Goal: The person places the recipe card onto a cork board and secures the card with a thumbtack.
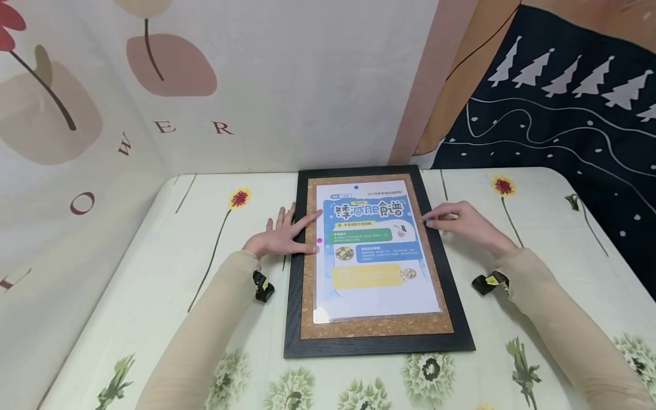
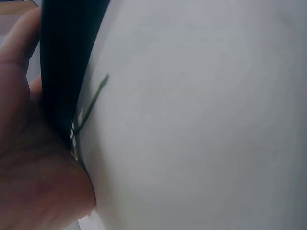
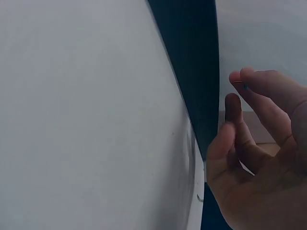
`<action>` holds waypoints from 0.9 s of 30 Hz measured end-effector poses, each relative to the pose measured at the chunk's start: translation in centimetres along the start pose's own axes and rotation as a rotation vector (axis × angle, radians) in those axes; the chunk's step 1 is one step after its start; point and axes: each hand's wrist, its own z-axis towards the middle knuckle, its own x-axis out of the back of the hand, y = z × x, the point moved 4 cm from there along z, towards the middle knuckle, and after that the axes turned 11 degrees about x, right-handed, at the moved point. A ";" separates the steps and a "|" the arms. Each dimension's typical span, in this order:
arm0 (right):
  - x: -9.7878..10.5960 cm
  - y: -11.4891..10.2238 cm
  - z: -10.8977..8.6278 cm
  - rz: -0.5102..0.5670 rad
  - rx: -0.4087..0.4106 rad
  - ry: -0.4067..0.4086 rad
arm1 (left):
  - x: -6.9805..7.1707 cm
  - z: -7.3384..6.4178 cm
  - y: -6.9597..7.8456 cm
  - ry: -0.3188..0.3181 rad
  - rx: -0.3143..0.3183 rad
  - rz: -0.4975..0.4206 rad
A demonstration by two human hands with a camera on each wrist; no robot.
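A black-framed cork board (image 1: 376, 328) lies on the table with a printed sheet (image 1: 379, 304) over its cork. A teal thumbtack (image 1: 356, 187) sits at the sheet's top edge and a pink thumbtack (image 1: 320, 240) at its left edge. My left hand (image 1: 282, 234) spreads over the left side of the frame, fingertip and thumb reaching the sheet's left edge. At the frame's right side, my right hand (image 1: 461, 223) pinches a small blue thumbtack (image 3: 245, 86) between its fingertips, its thin metal point showing in the right wrist view.
The board's far edge lies close to the pale printed curtain (image 1: 307, 114) behind the table. A flowered tablecloth (image 1: 246, 364) extends on both sides of the frame. A dark curtain with white trees (image 1: 558, 114) hangs at the right.
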 end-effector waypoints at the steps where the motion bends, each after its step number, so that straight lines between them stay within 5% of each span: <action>1: -0.1 0.0 0.1 0.001 0.003 -0.004 | 0.0 0.0 0.0 0.001 0.000 0.002; 27: -1.7 0.6 1.7 0.033 0.055 -0.036 | 0.0 0.1 0.0 -0.008 -0.001 -0.008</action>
